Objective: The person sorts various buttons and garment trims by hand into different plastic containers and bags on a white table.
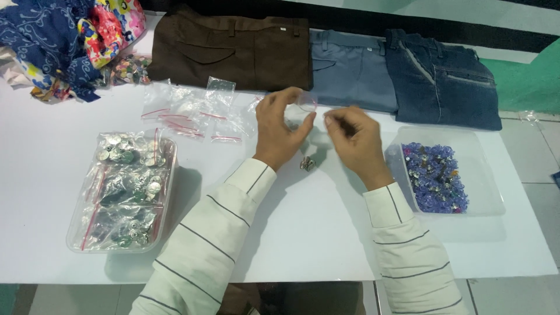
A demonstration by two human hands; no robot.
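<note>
Sleeves striped, both hands up over the white table (315, 233). A few metal buttons (307, 164) lie loose between the wrists. Left hand (280, 131) pinches a small clear zip bag (303, 107) open; right hand (357, 140) closes fingertips on something tiny. Risk: the flimsy bag mouth folds and pieces scatter toward the folded trousers (350, 67).

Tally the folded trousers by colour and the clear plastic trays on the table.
Brown trousers: 1
Grey trousers: 1
Dark blue denim trousers: 1
Clear trays: 2, left tray and right tray
Total: 5
</note>
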